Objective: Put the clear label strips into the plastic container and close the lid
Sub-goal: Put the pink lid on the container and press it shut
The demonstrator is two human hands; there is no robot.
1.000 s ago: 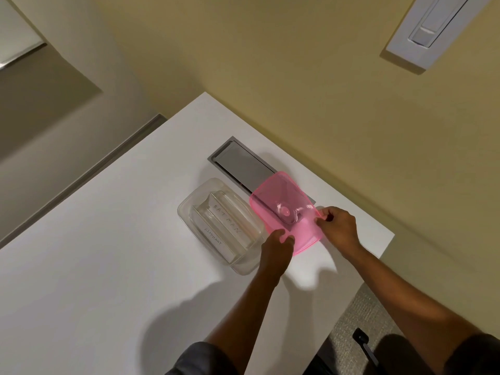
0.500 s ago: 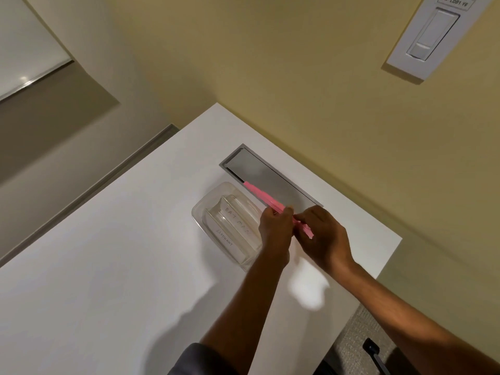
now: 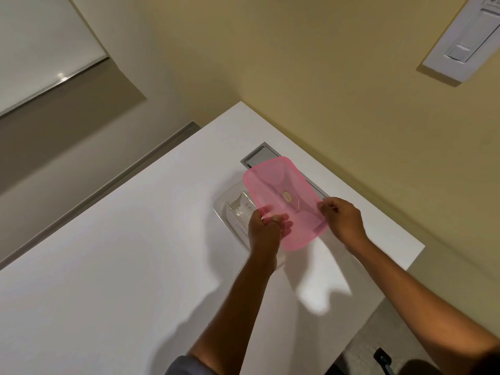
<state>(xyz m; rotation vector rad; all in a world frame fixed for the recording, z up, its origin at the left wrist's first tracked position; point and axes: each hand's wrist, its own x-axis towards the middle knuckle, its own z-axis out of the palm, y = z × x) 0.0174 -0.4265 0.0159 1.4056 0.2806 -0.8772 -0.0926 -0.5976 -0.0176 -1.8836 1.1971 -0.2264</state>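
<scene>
A translucent pink lid (image 3: 281, 196) hangs tilted above the clear plastic container (image 3: 223, 209), covering its right part. My left hand (image 3: 263, 228) pinches the lid's near left edge, and my right hand (image 3: 343, 219) grips its right edge. Inside the container lie clear label strips (image 3: 242, 208) with faint lettering, partly hidden by the lid and my left hand. The container rests on the white table (image 3: 121, 266).
A grey metal cable hatch (image 3: 257, 156) is set into the table just behind the container. The table's right edge runs close to my right arm, with the yellow wall beyond. A light switch (image 3: 465, 39) is on the wall at the upper right.
The lid was edge-on between both hands half a second ago; now it is turned flat side up and held over the container. The view has also shifted.
</scene>
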